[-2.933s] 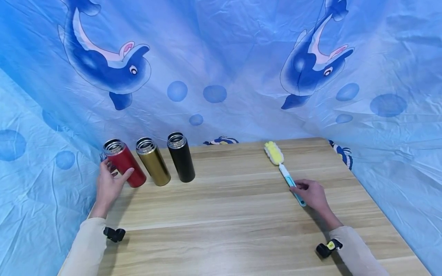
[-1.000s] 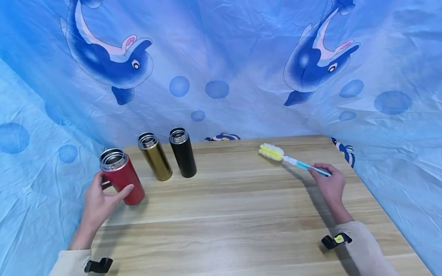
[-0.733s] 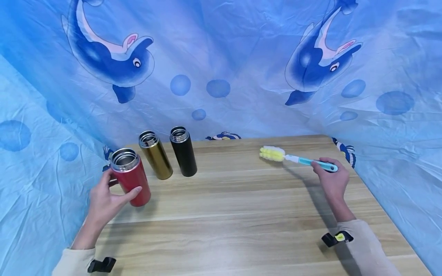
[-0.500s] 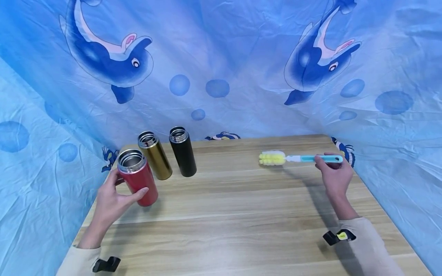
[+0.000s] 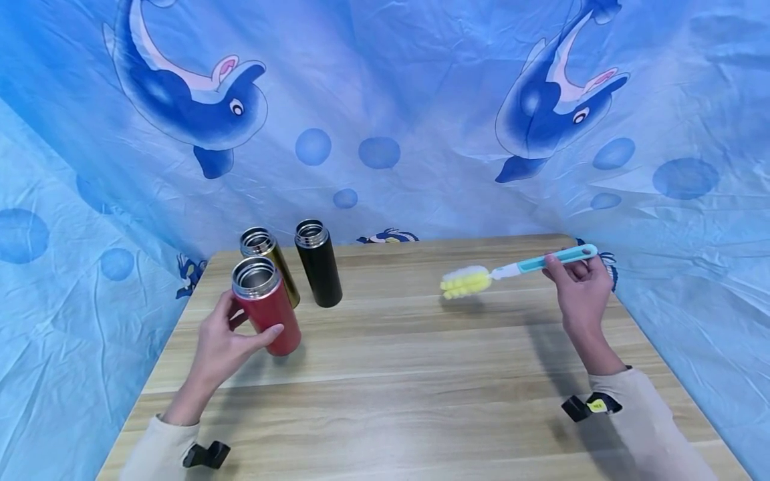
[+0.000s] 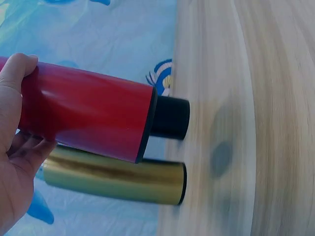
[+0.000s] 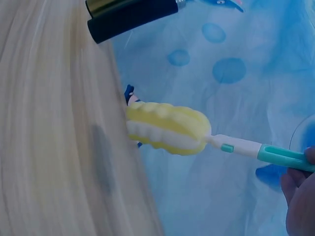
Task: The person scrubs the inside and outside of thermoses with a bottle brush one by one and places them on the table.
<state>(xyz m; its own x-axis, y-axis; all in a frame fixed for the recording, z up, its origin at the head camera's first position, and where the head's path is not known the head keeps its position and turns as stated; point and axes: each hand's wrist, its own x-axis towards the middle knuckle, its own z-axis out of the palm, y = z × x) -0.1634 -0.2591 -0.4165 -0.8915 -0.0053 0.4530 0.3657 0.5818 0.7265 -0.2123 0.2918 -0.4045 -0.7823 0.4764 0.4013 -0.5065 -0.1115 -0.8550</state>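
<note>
My left hand (image 5: 227, 341) grips a lidless red thermos bottle (image 5: 273, 314) around its side. In the left wrist view the base of the red bottle (image 6: 98, 110) hangs above the table. Its steel mouth points up in the head view, and it partly covers a gold bottle (image 5: 285, 274) behind it. Over the right half of the table, my right hand (image 5: 580, 290) holds a bottle brush by its teal handle (image 5: 550, 259). The yellow and white sponge head (image 5: 466, 282) points left and slightly down, clear of the wood. In the right wrist view the brush's sponge (image 7: 167, 129) is fully visible.
A black bottle (image 5: 319, 267) stands upright at the back, right of the gold one; both have no lid. The wooden table (image 5: 385, 401) ends at a blue dolphin-print curtain (image 5: 433, 120) behind and at both sides.
The red bottle has been lifted from the left end of the row and carried forward, then right, in front of the gold one. The brush has been raised, its handle end swinging up and back.
</note>
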